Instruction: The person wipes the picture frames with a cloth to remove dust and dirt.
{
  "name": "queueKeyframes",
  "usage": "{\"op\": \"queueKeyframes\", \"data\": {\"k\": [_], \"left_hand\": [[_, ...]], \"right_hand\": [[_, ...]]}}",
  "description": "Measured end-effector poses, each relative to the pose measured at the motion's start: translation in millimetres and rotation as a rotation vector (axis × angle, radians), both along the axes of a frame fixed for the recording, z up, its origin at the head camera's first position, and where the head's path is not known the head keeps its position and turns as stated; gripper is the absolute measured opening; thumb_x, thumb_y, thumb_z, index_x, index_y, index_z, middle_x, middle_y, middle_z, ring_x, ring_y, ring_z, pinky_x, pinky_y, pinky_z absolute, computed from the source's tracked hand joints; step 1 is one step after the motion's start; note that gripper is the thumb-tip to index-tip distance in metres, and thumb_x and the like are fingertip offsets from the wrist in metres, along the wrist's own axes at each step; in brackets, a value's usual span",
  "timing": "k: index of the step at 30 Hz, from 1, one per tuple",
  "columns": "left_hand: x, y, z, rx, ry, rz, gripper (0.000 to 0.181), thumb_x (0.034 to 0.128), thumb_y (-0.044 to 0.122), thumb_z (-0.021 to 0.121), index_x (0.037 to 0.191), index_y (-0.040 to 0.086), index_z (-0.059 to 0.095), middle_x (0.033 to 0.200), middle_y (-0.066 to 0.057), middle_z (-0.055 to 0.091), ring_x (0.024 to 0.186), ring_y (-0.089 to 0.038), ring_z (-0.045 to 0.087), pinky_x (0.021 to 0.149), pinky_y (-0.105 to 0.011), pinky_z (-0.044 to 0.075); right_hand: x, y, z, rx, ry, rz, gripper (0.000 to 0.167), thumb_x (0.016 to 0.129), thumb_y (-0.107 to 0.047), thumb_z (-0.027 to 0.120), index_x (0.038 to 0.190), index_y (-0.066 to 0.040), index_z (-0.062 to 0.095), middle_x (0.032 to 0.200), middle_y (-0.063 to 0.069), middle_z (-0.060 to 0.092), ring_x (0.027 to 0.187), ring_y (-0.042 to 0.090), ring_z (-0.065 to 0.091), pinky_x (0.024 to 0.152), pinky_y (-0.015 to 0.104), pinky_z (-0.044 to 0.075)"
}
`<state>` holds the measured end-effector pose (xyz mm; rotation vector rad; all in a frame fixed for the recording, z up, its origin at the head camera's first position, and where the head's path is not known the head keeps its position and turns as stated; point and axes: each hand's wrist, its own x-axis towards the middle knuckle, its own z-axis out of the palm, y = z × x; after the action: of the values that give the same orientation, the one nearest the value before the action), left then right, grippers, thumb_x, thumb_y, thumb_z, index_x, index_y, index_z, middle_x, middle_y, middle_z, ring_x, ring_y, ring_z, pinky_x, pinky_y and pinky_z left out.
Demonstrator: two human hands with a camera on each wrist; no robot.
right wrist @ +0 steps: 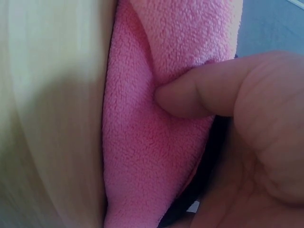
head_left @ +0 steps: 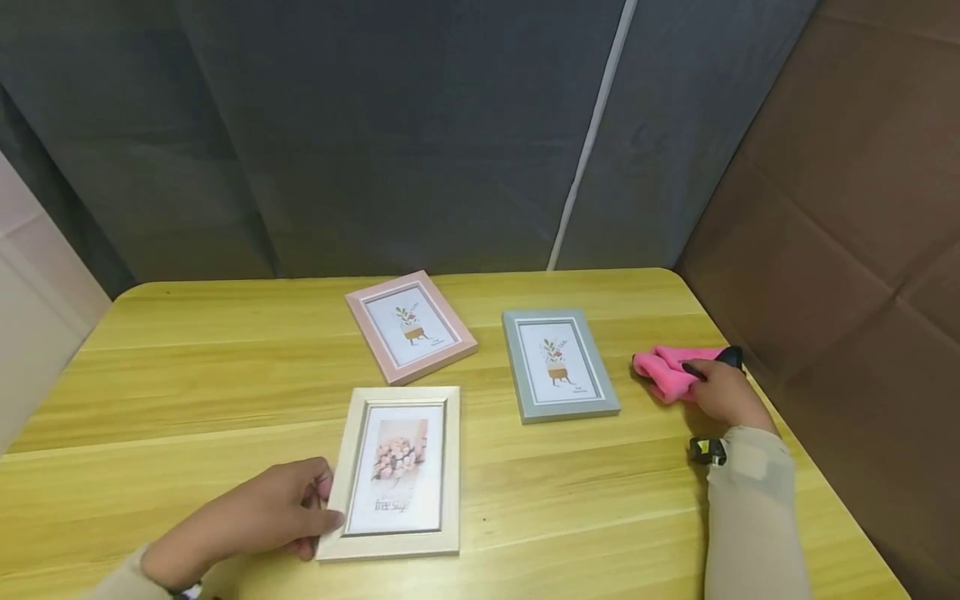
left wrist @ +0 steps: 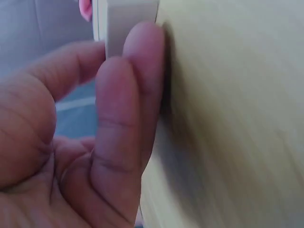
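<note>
A cream picture frame [head_left: 452,475] with a flower print lies at the front of the table. My left hand [head_left: 258,518] pinches its lower left edge, the thumb on the front border. In the left wrist view, the fingers [left wrist: 116,118] lie against the frame's pale side [left wrist: 130,23], close to the tabletop. Far to the right, my right hand [head_left: 733,395] grips a folded pink cloth [head_left: 666,372] with dark edging. Seen from the right wrist, the thumb [right wrist: 190,92] presses into the fluffy cloth [right wrist: 137,142]; the other fingers are mostly hidden.
A pink picture frame [head_left: 360,321] lies tilted behind the cream one. To its right is a grey-blue picture frame [head_left: 517,367], between the cream frame and the cloth. The wooden table [head_left: 225,367] meets a dark curtain [head_left: 412,142] at the back and a brown one [head_left: 847,208] on the right.
</note>
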<state>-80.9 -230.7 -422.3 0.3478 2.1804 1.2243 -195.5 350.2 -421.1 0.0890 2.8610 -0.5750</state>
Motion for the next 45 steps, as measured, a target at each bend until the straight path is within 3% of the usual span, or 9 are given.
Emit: {"op": "queueKeyframes", "data": {"k": [6, 11, 19, 24, 28, 32, 36, 41, 45], "left_hand": [[-1.4, 54.3, -3.0, 0.001, 0.102, 0.024, 0.028, 0.0893, 0.012, 0.073, 0.091, 0.002, 0.047, 0.058, -0.004, 0.059, 0.048, -0.019, 0.06, 0.044, -0.025, 0.046], [-6.6, 77.7, -2.9, -0.069, 0.249, 0.022, 0.023, 0.0916, 0.01, 0.07, 0.092, 0.005, 0.048, 0.057, 0.002, 0.057, 0.047, -0.015, 0.058, 0.044, -0.026, 0.043], [-16.1, 74.6, -3.3, -0.133, 0.299, 0.102, 0.022, 0.0901, 0.008, 0.07, 0.103, 0.002, 0.053, 0.06, 0.002, 0.057, 0.048, -0.015, 0.055, 0.044, -0.026, 0.041], [-21.5, 69.1, -1.9, -0.153, 0.315, 0.129, 0.075, 0.083, 0.011, 0.077, 0.141, -0.01, 0.035, 0.071, 0.002, 0.056, 0.057, -0.012, 0.052, 0.048, -0.026, 0.042], [-24.9, 64.9, 1.9, -0.159, 0.314, 0.091, 0.093, 0.0818, 0.012, 0.079, 0.149, -0.016, 0.022, 0.075, 0.001, 0.055, 0.06, -0.012, 0.049, 0.051, -0.026, 0.042], [-22.7, 66.4, 4.3, -0.166, 0.309, 0.037, 0.088, 0.0825, 0.014, 0.079, 0.146, -0.018, 0.026, 0.073, 0.002, 0.054, 0.06, -0.011, 0.048, 0.052, -0.025, 0.041], [-19.6, 73.0, 5.5, -0.222, 0.315, 0.036, 0.086, 0.0789, 0.016, 0.082, 0.143, -0.015, 0.034, 0.079, -0.004, 0.058, 0.068, -0.016, 0.054, 0.059, -0.03, 0.046], [-13.5, 79.8, 7.6, -0.354, 0.378, 0.048, 0.106, 0.0718, 0.033, 0.088, 0.149, -0.01, 0.029, 0.125, -0.026, 0.057, 0.113, -0.039, 0.055, 0.095, -0.054, 0.047], [-9.1, 82.0, 9.2, -0.451, 0.454, -0.022, 0.115, 0.0692, 0.049, 0.086, 0.151, -0.008, 0.029, 0.133, -0.026, 0.045, 0.118, -0.041, 0.044, 0.091, -0.058, 0.046]], "right_hand": [[1.6, 0, 0.8, 0.004, 0.015, 0.008, 0.05, 0.095, -0.009, 0.05, 0.141, 0.01, 0.045, 0.135, 0.037, 0.048, 0.123, 0.055, 0.045, 0.101, 0.068, 0.033], [1.7, 0, 0.5, 0.004, 0.059, 0.027, 0.048, 0.094, -0.007, 0.05, 0.138, 0.011, 0.048, 0.132, 0.037, 0.051, 0.121, 0.055, 0.047, 0.101, 0.067, 0.035], [3.5, -3, 0.2, -0.014, 0.073, 0.035, 0.047, 0.094, -0.007, 0.05, 0.137, 0.011, 0.049, 0.131, 0.036, 0.052, 0.12, 0.055, 0.048, 0.1, 0.066, 0.036], [6.7, -6, 10.7, -0.018, 0.106, 0.018, 0.045, 0.096, -0.009, 0.048, 0.136, 0.01, 0.051, 0.124, 0.034, 0.057, 0.106, 0.049, 0.056, 0.09, 0.06, 0.044], [11.1, -17, 30.1, -0.05, 0.215, -0.002, 0.032, 0.097, -0.009, 0.046, 0.123, 0.003, 0.06, 0.103, 0.025, 0.063, 0.084, 0.036, 0.054, 0.072, 0.047, 0.043], [18.4, -48, 56.2, -0.114, 0.369, 0.054, 0.027, 0.097, -0.005, 0.048, 0.119, -0.003, 0.064, 0.103, 0.019, 0.065, 0.086, 0.034, 0.056, 0.074, 0.047, 0.045], [26.3, -101, 73.8, -0.144, 0.484, 0.222, 0.036, 0.095, 0.0, 0.053, 0.129, -0.002, 0.062, 0.123, 0.021, 0.064, 0.109, 0.039, 0.06, 0.094, 0.056, 0.045], [40.1, -180, 65.6, -0.1, 0.591, 0.44, 0.038, 0.09, 0.004, 0.06, 0.128, -0.002, 0.064, 0.13, 0.017, 0.063, 0.122, 0.039, 0.056, 0.105, 0.052, 0.041], [47.0, -232, 42.0, 0.032, 0.548, 0.526, 0.041, 0.091, -0.003, 0.064, 0.132, -0.005, 0.062, 0.139, 0.017, 0.056, 0.129, 0.041, 0.049, 0.106, 0.051, 0.04]]}}
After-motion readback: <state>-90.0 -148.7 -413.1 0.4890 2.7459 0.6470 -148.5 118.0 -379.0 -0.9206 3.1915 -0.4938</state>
